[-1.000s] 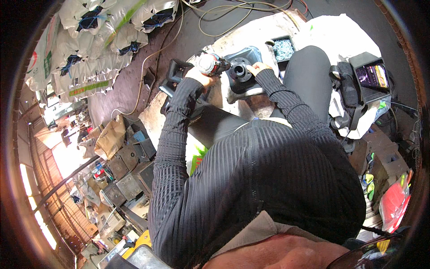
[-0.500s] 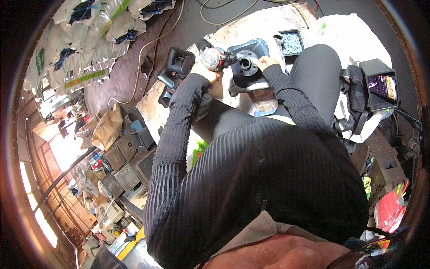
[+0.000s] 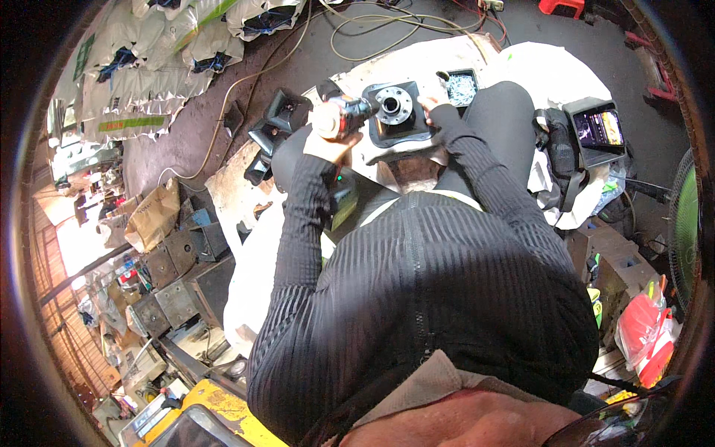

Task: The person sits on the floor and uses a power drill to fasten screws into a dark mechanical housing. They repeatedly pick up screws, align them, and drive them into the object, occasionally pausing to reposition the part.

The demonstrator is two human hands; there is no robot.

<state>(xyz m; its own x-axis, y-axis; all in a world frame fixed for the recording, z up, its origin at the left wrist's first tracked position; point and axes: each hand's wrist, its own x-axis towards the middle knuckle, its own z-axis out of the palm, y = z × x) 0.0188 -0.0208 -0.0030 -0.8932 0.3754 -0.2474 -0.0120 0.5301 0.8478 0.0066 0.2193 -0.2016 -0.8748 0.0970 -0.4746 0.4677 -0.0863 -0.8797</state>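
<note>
My left hand (image 3: 337, 149) is closed round a red and black cordless drill (image 3: 344, 118). The drill's nose points right, toward a black part with a square flared base (image 3: 406, 134) and a grey round flange (image 3: 393, 106) with a central hole and several smaller holes. This part sits in front of me between my knees. Just right of the flange is my right hand (image 3: 432, 97), its fingers drawn together; bright light hides what they may hold. Close beyond it stands a black tray of small silvery-blue screws (image 3: 462, 88).
More black flared parts (image 3: 287, 110) lie left of my left hand. A phone-like lit screen (image 3: 599, 128) in a black box stands at right. Hoses (image 3: 372, 30) cross the floor beyond. Wrapped bundles (image 3: 141, 89) are stacked far left, and a green fan (image 3: 684, 231) stands at the right edge.
The view has shifted. The flanged part has turned, its wide base now showing more on the near side. My right hand has come off the flange's edge; the drill stays in my left hand.
</note>
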